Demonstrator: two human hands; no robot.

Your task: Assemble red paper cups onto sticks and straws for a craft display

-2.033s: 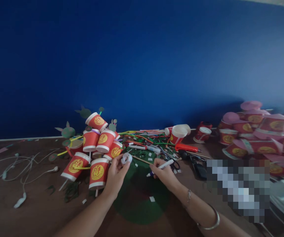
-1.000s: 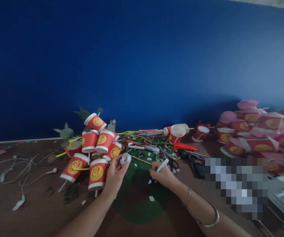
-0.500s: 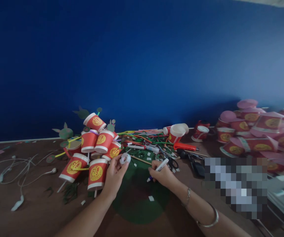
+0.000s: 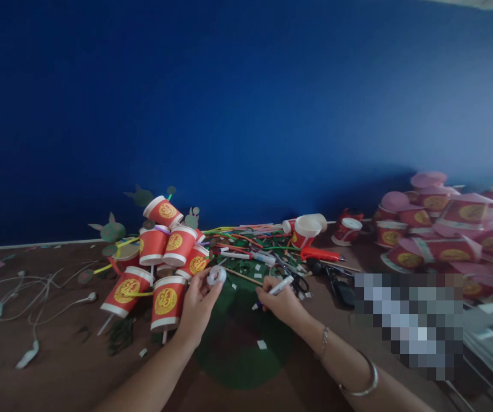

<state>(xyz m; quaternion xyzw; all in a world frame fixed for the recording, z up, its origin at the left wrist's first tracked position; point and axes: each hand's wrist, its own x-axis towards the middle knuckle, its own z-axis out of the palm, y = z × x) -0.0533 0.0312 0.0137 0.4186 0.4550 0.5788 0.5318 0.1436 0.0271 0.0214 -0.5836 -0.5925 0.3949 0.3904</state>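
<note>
My left hand (image 4: 201,306) is closed around a small white ring (image 4: 217,276), which looks like a roll of tape, pinched between thumb and fingers. In my right hand (image 4: 278,303) is a white marker (image 4: 281,285), with a purple part and pale tip pointing down to the left. Both hands are above a dark green round sheet (image 4: 240,366), and a small white paper scrap (image 4: 262,344) lies on it. Close beside my left hand are red paper cups (image 4: 168,303) with yellow emblems, sticks and pipe-cleaner arms. Scissors (image 4: 300,281) lie just beyond my right hand.
Pipe cleaners (image 4: 238,237), green cuttings and pens are scattered behind my hands. A red cutter (image 4: 321,254) lies right of them. White earphones (image 4: 27,355) spread at left. Cups with pink paper tops (image 4: 437,200) are piled at right, near a blurred-out patch. A blue wall (image 4: 246,114) stands behind.
The marker's tip has shifted slightly up and left with my right hand. My left hand keeps the white ring in nearly the same place.
</note>
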